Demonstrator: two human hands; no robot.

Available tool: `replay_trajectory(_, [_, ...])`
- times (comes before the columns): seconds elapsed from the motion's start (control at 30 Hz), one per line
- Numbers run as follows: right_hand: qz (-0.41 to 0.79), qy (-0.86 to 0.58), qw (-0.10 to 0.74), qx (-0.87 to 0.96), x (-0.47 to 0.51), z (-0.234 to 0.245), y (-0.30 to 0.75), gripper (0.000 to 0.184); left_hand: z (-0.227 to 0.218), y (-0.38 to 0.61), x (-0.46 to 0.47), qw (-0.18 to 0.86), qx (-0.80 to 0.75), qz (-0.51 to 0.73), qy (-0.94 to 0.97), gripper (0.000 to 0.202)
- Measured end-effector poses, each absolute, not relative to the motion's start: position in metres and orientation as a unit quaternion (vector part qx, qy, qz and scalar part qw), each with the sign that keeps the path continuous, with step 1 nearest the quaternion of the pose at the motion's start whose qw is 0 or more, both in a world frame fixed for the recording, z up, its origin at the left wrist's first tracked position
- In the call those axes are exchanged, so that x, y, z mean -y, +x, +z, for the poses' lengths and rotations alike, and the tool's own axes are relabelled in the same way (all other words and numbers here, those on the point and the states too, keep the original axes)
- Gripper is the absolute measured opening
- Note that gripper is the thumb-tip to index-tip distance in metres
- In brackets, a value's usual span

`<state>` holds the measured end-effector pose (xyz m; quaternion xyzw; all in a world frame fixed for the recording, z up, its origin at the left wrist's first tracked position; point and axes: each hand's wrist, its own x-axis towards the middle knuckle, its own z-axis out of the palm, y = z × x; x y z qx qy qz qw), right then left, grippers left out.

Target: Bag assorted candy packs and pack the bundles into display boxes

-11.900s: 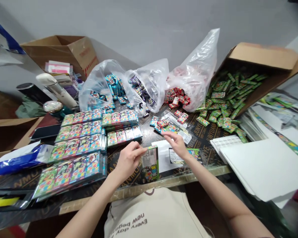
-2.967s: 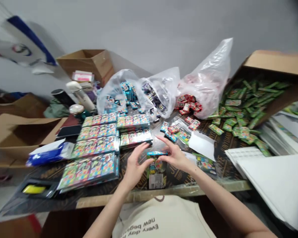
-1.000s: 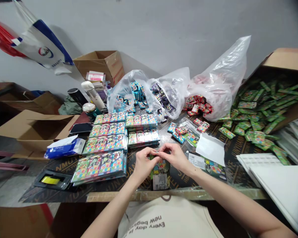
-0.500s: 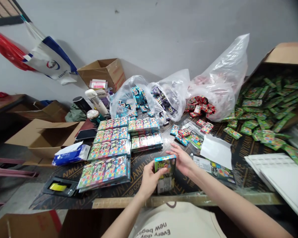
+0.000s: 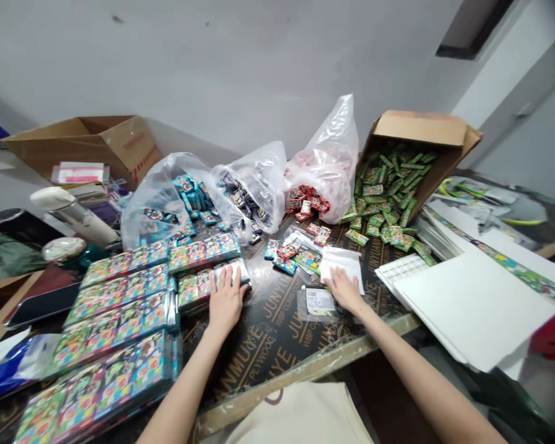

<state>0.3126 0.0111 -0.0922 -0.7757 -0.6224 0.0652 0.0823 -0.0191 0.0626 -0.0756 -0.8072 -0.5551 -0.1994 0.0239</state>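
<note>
My left hand point(image 5: 226, 298) lies flat, fingers spread, on the right end of a row of colourful packed boxes point(image 5: 208, 282) on the dark plywood table point(image 5: 268, 333). My right hand point(image 5: 346, 290) rests with fingers stretched out on a flat clear sleeve with a printed label point(image 5: 320, 302), next to a white paper sheet point(image 5: 342, 264). Several more rows of the same boxes point(image 5: 115, 314) lie to the left. A few loose small packets point(image 5: 287, 256) lie just beyond my hands.
Three clear plastic bags hold blue point(image 5: 166, 197), purple point(image 5: 252, 185) and red packets point(image 5: 324, 172). A tipped cardboard box point(image 5: 420, 132) spills green packets point(image 5: 383, 209). White card sheets point(image 5: 467, 302) lie right. A cardboard box point(image 5: 87, 142), a flask point(image 5: 74, 213) and a phone point(image 5: 41, 302) stand left.
The colourful box that both hands held upright near the table edge is out of them. My left hand moved onto the stacked rows, my right hand onto the flat sleeve. The view swung right.
</note>
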Motion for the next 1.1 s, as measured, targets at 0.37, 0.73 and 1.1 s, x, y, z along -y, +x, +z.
replay_trajectory(0.37, [0.234,-0.668,0.173,0.685,-0.016,-0.084,0.296,0.049,-0.065,0.016,0.014,-0.269,0.457,-0.212,-0.821,0.036])
replay_trajectory(0.73, [0.458,-0.476,0.44,0.608,-0.015,-0.012,0.192,0.024,-0.033,0.02,0.029,-0.633,0.468,-0.347,-0.509,0.046])
replay_trajectory(1.1, [0.668,-0.464,0.454,0.364,-0.002,-0.051,0.205,0.037,-0.017,-0.022,0.061,-0.625,0.484,-0.328,-0.517,0.038])
